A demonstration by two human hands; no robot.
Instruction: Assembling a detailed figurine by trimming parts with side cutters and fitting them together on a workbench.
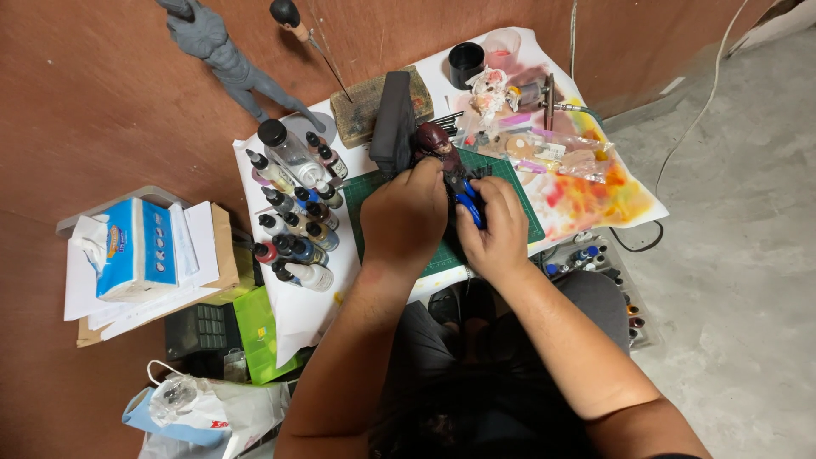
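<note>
At your far left a blue-and-white tissue pack (134, 249) lies on a stack of white paper and brown card (208, 255), a tissue pulled out at its left end. Below it sit a dark keypad device (201, 330) and a bright green plastic box (259, 331), and nearer you a white plastic bag with red print (212, 408). On the wall above stands a grey unpainted figure (223, 56).

On the white sheet, a cluster of small paint bottles (293, 217) with dark caps and pale labels stands in rows just left of the green cutting mat (510, 204).

Your left hand (406, 217) is closed over the mat around a dark red painted figurine (436, 144), whose head shows above your knuckles; a black block (393, 121) stands just behind it. Your right hand (497, 229) is curled around a blue-handled tool (467, 204), touching the figurine's lower part beside your left hand.

Further right, a black cup (466, 64) and crumpled stained tissue (491, 89) sit at the table's back, an airbrush (551, 98) beside them. The paper (595, 195) at the right is blotched orange, yellow and pink. Below the edge, a tray of small paint pots (608, 272) rests by your knee.
</note>
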